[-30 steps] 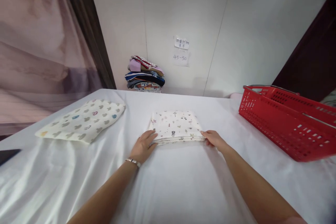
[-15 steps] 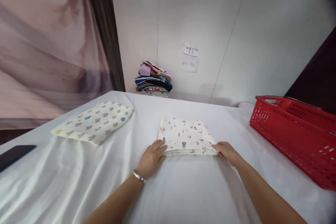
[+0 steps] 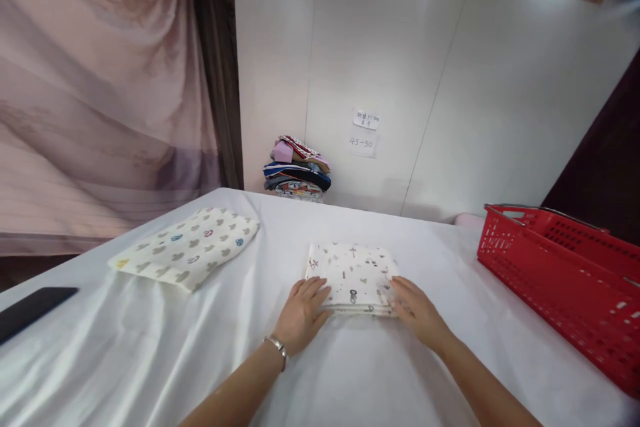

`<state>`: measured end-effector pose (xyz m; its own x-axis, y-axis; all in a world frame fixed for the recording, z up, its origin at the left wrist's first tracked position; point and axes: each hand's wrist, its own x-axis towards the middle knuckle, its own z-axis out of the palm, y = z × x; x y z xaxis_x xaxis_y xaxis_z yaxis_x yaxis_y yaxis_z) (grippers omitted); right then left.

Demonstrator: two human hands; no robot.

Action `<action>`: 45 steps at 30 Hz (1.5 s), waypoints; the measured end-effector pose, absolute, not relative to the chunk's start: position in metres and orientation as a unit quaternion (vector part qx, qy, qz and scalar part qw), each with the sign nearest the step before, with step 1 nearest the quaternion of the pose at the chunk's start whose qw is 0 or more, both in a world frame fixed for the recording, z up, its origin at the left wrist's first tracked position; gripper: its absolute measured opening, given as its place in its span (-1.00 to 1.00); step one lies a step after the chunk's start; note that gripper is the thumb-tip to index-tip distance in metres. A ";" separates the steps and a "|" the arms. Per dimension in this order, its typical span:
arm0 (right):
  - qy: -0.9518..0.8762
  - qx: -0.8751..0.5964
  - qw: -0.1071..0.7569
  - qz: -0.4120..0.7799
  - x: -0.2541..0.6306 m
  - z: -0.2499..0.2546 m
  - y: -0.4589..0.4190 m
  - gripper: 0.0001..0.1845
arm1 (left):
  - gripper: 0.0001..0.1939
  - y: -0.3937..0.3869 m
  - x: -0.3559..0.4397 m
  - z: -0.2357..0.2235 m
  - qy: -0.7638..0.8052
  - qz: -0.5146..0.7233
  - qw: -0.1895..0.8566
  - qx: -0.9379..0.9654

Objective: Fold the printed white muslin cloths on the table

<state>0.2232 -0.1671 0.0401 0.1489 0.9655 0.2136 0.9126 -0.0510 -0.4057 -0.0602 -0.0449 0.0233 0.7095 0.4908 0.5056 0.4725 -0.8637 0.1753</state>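
Note:
A white cloth with small printed figures [image 3: 353, 277] lies folded into a layered rectangle on the white-covered table [image 3: 360, 367]. My left hand [image 3: 303, 313], a silver bracelet at its wrist, rests on the cloth's near left corner with fingers stretched out. On the right side, my right hand [image 3: 417, 310] lies with its fingers extended over the cloth's edge; they are slightly blurred. Neither hand is closed around the fabric. The cloth's underside is hidden.
To the left lies a cream cloth with grey mushroom-like prints [image 3: 193, 247], and nearer the edge a dark flat device [image 3: 33, 310]. A red perforated basket [image 3: 555, 273] stands at the right. Behind the table are stacked folded fabrics [image 3: 297, 170] and wall notes [image 3: 364, 141].
My right hand has let go of the cloth's near right corner and now lies flat on its right side. My left hand has spread further onto the cloth. The view has tilted up slightly.

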 end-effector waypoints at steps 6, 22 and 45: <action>-0.698 -0.698 0.134 0.088 0.217 0.026 -0.172 -0.42 | -0.56 -0.039 -0.057 0.010 0.276 0.197 0.045 0.940; -0.720 -0.650 0.237 0.056 0.191 0.029 -0.157 -0.63 | -0.72 -0.041 -0.042 0.011 0.241 0.268 0.051 0.932; -0.694 -0.665 0.275 0.024 0.195 0.041 -0.164 -0.63 | -0.73 -0.046 -0.054 0.020 0.270 0.283 0.046 0.919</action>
<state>0.1950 -0.1644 0.0408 0.0358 0.9360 0.3502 0.9095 0.1147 -0.3995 -0.0541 -0.0462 0.0196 0.6935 0.5232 0.4953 0.4708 -0.8495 0.2380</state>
